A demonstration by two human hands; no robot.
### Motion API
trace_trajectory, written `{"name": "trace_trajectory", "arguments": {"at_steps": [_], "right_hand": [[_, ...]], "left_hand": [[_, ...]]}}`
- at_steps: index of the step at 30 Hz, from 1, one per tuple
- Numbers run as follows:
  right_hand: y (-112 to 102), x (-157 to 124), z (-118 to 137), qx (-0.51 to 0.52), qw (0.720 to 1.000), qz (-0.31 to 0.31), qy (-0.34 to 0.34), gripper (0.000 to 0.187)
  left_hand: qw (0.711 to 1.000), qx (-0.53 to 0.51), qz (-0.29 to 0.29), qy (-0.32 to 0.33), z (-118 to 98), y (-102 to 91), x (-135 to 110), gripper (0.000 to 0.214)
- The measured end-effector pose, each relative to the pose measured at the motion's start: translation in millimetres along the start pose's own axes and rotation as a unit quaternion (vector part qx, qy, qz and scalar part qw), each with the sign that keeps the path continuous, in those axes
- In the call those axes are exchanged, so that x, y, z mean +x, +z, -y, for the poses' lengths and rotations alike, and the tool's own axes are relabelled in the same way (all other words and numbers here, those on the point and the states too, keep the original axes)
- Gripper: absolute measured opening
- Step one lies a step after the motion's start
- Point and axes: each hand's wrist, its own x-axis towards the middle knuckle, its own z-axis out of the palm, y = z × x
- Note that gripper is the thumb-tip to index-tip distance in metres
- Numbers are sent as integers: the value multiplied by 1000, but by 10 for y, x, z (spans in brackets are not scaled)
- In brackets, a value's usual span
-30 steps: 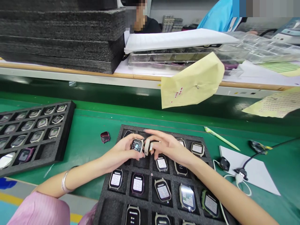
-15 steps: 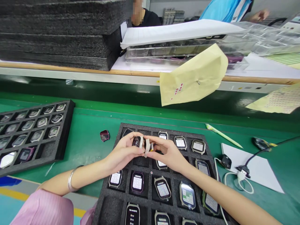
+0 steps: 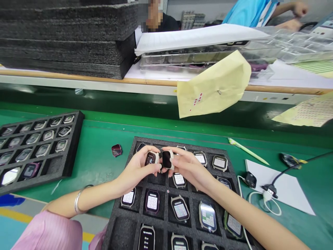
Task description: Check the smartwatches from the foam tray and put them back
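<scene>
Holding a lit watch (image 3: 151, 158) and a dark-screened watch (image 3: 167, 159) just beside each other above the foam tray (image 3: 166, 222), near its far left corner.
Pinching the lit watch by its rim in the left hand (image 3: 137, 167), with thumb and forefinger parted only by the width of the case, perhaps to leave the screen uncovered. Gripping the dark-screened watch in the right hand (image 3: 191, 168), with thumb laid over one side of the face and forefinger along the top, likely to steady the case at that tilt; impossible to make out the fingertips behind it. With other watches (image 3: 152, 201) nested screen up in separate foam pockets, presumably against knocks. With a loose maroon watch piece (image 3: 116, 150) on the table (image 3: 99, 139), off the tray's far left corner.
</scene>
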Motion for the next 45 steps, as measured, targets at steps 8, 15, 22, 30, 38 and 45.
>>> {"name": "trace_trajectory", "arguments": {"at_steps": [8, 15, 22, 30, 38, 45], "right_hand": [[-56, -68, 125, 31, 999, 37, -24, 38], [-71, -73, 117, 44, 998, 34, -14, 38], [-87, -114, 92, 19, 1000, 4, -17, 37], [-43, -139, 153, -27, 999, -19, -18, 42], [42, -200, 199, -52, 997, -51, -21, 41], [27, -186, 231, -69, 996, -49, -23, 38]], "left_hand": [[989, 144, -12, 36, -30, -19, -21, 27], [984, 175, 6, 25, -10, -20, 4, 26], [970, 235, 23, 49, 52, -53, 16, 25], [970, 231, 28, 71, 115, -29, 126, 29], [981, 190, 29, 38, 99, -34, 135, 28], [974, 220, 37, 44, 63, -55, 139, 31]]}}
